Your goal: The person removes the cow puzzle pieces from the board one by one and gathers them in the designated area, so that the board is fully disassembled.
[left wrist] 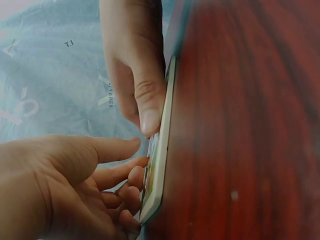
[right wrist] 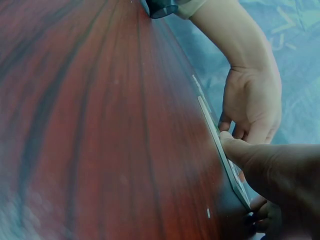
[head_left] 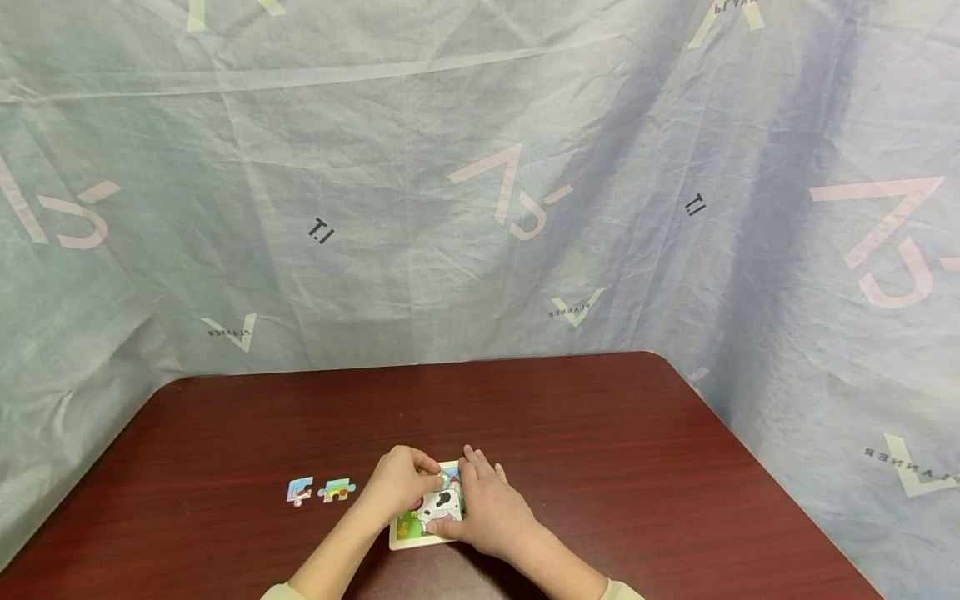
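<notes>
A small jigsaw puzzle board (head_left: pixel 403 546) with a pale rim and a black-and-white cow picture lies on the table under both hands. My left hand (head_left: pixel 399 485) is over its left part, fingers bent and fingertips at the picture; in the left wrist view the thumb stands apart from them. Along the right side of the board rests my right hand (head_left: pixel 491 510), its thumb on the picture near the front and its fingers stretched toward the far right corner. Both hands hide parts of the picture.
Two loose puzzle pieces lie left of the board, a blue-and-pink one (head_left: pixel 299 490) and a green-and-yellow one (head_left: pixel 337 490). The dark red wooden table (head_left: pixel 637 467) has rounded far corners. A grey printed cloth (head_left: pixel 390 208) hangs behind it and along the sides.
</notes>
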The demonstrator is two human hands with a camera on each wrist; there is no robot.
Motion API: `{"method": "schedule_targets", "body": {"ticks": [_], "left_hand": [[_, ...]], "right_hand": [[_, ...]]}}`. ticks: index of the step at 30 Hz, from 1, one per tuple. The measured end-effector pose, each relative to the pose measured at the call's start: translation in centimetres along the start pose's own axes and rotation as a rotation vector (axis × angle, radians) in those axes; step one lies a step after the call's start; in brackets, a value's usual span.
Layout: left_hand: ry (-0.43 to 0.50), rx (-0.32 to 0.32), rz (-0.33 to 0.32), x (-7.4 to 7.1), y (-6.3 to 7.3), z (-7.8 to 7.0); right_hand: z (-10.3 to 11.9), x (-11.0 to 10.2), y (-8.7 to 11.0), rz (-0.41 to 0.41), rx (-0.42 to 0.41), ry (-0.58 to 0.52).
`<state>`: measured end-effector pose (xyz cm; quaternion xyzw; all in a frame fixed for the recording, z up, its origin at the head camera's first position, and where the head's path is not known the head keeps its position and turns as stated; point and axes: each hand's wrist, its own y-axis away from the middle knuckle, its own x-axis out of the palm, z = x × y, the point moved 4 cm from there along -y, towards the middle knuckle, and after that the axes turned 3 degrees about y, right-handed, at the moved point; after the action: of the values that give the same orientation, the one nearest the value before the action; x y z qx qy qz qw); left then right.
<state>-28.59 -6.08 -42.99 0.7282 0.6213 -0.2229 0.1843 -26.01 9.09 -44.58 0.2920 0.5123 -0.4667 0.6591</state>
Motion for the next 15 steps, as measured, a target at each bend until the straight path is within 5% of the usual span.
{"method": "schedule_targets", "body": {"ticks": [15], "left_hand": [[0.199, -0.124, 0.01, 0.48, 0.13, -0.12]], "right_hand": [[-0.02, -0.02, 0.08, 0.003, -0.013, 0.031]]}}
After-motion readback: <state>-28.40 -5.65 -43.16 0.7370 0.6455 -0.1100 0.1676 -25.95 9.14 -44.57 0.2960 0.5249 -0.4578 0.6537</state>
